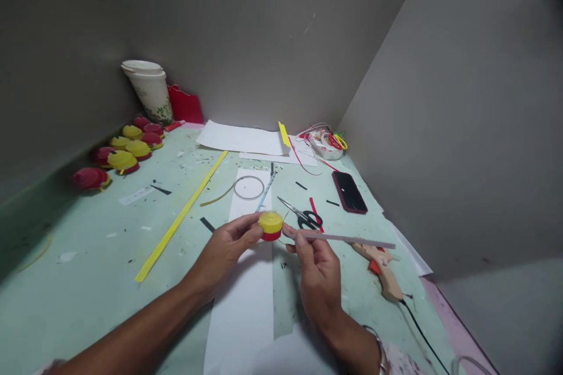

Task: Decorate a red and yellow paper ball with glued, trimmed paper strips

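My left hand (231, 243) is closed on a small round piece (270, 225), yellow on top with a red band below, held over a strip of white paper (240, 328). Just right of it, my right hand (317, 263) pinches a long thin grey strip (352, 238). The strip's left end is close to the round piece; whether they touch is unclear. Its other end points right, above a beige glue gun (385, 275). Black-handled scissors (303, 217) lie behind my right hand.
Several red and yellow cup-like pieces (123, 161) line the left side, below a white paper cup (149, 91). A yellow strip (182, 217), a metal ring (248, 187), a phone (349, 192) and white sheets (244, 139) lie on the table. Walls stand behind and right.
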The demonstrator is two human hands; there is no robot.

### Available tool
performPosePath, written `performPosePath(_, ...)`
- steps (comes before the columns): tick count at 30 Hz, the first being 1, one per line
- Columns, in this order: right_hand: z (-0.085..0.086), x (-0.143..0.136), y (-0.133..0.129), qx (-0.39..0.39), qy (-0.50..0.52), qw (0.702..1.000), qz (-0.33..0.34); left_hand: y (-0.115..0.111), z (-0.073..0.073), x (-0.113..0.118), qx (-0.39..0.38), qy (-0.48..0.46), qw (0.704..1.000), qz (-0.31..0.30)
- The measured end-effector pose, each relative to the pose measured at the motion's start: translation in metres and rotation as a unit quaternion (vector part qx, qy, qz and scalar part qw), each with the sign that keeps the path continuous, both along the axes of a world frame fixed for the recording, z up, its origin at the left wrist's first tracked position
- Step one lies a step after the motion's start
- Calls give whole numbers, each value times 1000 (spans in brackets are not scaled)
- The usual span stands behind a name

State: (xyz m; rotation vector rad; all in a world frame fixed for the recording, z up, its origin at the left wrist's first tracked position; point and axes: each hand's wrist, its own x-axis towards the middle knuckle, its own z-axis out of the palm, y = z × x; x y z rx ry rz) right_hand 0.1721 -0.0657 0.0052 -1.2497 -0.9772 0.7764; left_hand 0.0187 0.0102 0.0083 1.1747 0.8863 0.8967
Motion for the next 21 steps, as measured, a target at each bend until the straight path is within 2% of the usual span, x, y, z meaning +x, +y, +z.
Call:
performPosePath(13,6,1,-2,5,-2,1000,4,2,19,-10,92,32,990,-101)
performPosePath(21,9,-1,-3,-1,8,1000,4,3,23,-8,77,19,991,-105)
